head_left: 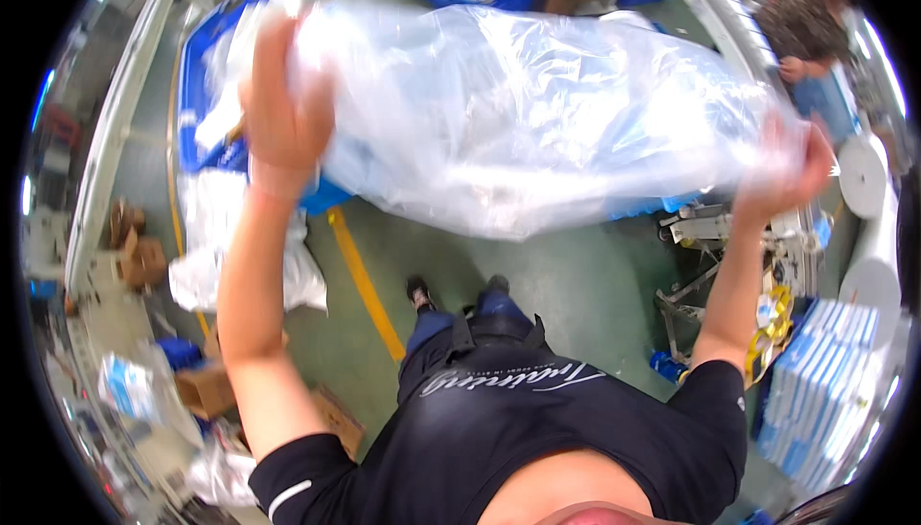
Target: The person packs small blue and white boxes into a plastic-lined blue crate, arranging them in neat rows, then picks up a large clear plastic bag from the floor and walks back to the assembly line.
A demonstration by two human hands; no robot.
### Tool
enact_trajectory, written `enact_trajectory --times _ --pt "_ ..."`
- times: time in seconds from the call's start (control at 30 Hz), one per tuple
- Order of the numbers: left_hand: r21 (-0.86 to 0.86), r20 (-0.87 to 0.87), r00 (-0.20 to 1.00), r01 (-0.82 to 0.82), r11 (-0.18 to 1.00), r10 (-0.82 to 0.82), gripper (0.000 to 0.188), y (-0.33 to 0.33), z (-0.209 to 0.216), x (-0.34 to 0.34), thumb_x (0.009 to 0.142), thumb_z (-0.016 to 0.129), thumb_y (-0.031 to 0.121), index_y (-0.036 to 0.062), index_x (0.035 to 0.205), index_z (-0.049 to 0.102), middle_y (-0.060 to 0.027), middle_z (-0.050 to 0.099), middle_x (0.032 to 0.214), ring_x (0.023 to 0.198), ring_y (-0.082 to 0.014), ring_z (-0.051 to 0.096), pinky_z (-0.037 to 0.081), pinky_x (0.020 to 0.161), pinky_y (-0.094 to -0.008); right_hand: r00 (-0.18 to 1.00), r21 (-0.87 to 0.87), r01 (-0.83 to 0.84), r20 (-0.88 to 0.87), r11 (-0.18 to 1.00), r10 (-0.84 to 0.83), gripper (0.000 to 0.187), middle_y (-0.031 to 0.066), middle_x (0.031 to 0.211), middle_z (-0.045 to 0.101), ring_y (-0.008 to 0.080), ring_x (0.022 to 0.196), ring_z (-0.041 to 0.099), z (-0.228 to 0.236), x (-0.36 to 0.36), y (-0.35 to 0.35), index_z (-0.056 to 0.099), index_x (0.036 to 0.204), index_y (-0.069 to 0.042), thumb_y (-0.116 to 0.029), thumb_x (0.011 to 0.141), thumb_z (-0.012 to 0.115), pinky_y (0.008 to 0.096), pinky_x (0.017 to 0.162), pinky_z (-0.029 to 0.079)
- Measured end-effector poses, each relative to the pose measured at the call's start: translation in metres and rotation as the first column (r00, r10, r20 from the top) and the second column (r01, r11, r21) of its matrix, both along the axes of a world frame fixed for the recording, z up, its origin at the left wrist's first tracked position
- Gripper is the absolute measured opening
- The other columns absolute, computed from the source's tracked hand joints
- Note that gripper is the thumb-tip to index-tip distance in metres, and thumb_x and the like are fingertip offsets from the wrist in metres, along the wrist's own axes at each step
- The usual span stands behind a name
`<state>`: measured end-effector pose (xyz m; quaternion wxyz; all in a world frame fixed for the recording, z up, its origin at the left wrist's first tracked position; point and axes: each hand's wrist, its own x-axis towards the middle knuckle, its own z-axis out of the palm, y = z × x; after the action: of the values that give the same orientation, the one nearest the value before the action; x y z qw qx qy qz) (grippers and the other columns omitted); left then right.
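Clear plastic bag [537, 117], big and glossy, and I have it filling my feed from about 11 o'clock round past 1, spanning the gap between two hands! Over to 10 o'clock, the left hand [286, 113], upright against the bag's near end, fingers upward, plastic touching it along the inner side. It's badly blurred, so from out here I cannot tell whether those fingers pinch the film or just press on it. Across to between 2 and 3 o'clock, the right hand [794, 168] is at the other end, film over and beside its fingers; smeared as well, and I cannot tell how tight that grip is. Arms wide apart, the bag slung between them, creased and catching the light!

Beyond the left hand at 10 o'clock, I see a blue bin [189, 93] with white material inside. White plastic [216, 237] lies at 9. A co-worker [801, 22] is at 2 o'clock, and flat blue-and-white boxes [815, 391] stand stacked at 4.
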<state>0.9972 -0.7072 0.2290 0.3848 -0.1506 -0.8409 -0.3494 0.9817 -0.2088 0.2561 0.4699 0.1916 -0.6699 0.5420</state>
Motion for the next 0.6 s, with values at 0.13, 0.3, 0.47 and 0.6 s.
enact_trajectory --times 0.13,0.3,0.47,0.6 --pt "-0.768 0.45 0.819 0.153 0.622 0.355 0.08 0.028 -0.12 0.106 0.069 0.073 0.031 0.0028 0.132 0.034 -0.0194 0.052 0.115 0.081 -0.0339 0.063 0.052 0.061 -0.0394 0.75 0.892 -0.169 0.392 0.419 -0.533 0.029 0.0218 0.103 0.059 0.0345 0.105 0.056 -0.187 0.094 0.077 0.06 0.1 -0.001 -0.006 0.072 0.066 0.0385 0.09 0.045" --pt "-0.662 0.201 0.907 -0.152 0.734 0.369 0.026 -0.043 -0.126 0.055 0.078 0.053 0.003 0.0037 0.104 0.056 -0.0177 0.061 0.105 0.091 -0.0357 0.061 0.048 0.079 -0.0417 0.525 0.598 0.208 0.599 0.774 -0.604 0.023 0.0078 0.084 0.064 0.0189 0.077 0.059 -0.128 0.066 0.102 0.058 0.095 -0.003 0.006 0.074 0.055 0.0302 0.075 0.047" --pt "-0.162 0.301 0.763 -0.55 0.819 0.572 0.035 0.012 -0.074 0.033 0.083 0.051 0.012 -0.0058 0.113 0.05 -0.0297 0.059 0.104 0.091 -0.043 0.059 0.048 0.08 -0.043 0.747 0.255 0.494 0.364 0.831 -0.556 0.032 0.0117 0.099 0.06 0.024 0.094 0.058 -0.042 0.115 0.06 0.055 0.11 -0.002 0.003 0.079 0.053 0.0314 0.085 0.044" --pt "-0.686 0.654 0.687 0.361 0.632 0.318 0.042 0.02 -0.209 0.125 0.077 0.066 0.028 0.0034 0.11 0.058 -0.0203 0.063 0.101 0.091 -0.0319 0.064 0.051 0.077 -0.0425 0.061 0.534 -0.284 0.839 0.796 -0.541 0.031 0.0177 0.103 0.063 0.0286 0.095 0.061 -0.244 0.22 0.148 0.057 0.106 -0.002 -0.008 0.076 0.058 0.0348 0.087 0.045"
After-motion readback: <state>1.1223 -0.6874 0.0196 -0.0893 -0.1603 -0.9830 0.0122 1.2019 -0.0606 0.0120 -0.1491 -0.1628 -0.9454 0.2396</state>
